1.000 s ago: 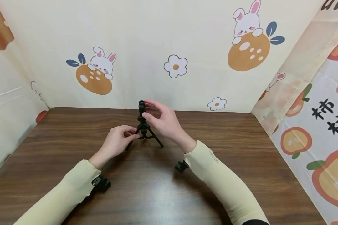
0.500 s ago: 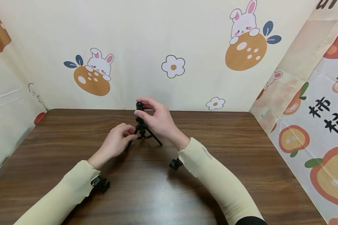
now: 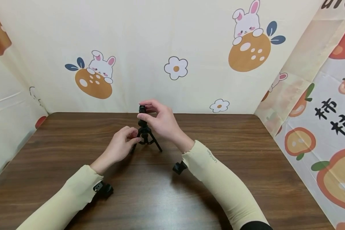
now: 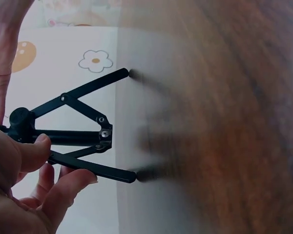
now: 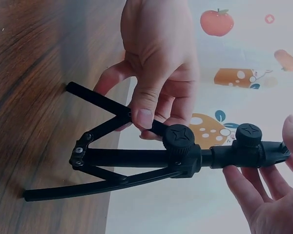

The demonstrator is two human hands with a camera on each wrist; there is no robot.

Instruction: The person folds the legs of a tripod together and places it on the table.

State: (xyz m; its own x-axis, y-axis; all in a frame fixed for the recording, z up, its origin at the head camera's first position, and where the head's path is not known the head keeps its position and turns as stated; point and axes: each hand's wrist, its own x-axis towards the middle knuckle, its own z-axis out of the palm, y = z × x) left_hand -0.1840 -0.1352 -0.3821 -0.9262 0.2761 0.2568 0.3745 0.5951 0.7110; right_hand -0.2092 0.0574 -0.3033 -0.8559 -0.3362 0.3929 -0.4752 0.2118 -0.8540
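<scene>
A small black tripod [image 3: 144, 130] stands upright near the back of the wooden table, its hinged legs partly spread. My left hand [image 3: 120, 142] pinches one of its legs between thumb and fingers, as the right wrist view shows. Up at the tripod's head, my right hand [image 3: 163, 123] holds the narrow top piece, thumb at the near side and fingers reaching behind. In the left wrist view the centre column [image 4: 71, 138] and the leg braces [image 4: 85, 109] show plainly, with the feet right at the tabletop. A round star-marked knob [image 5: 179, 139] sits at the leg collar.
The brown wooden table [image 3: 149, 198] ends just behind the tripod at a pale cloth wall [image 3: 143, 41] printed with rabbits and flowers. Another printed cloth [image 3: 330, 153] hangs along the right side. Both wrists carry small black cameras below pale sleeves.
The tripod's visible legs have drawn slightly closer together. My right hand has shifted a little left and settled round the tripod's top. The left hand stays on the leg.
</scene>
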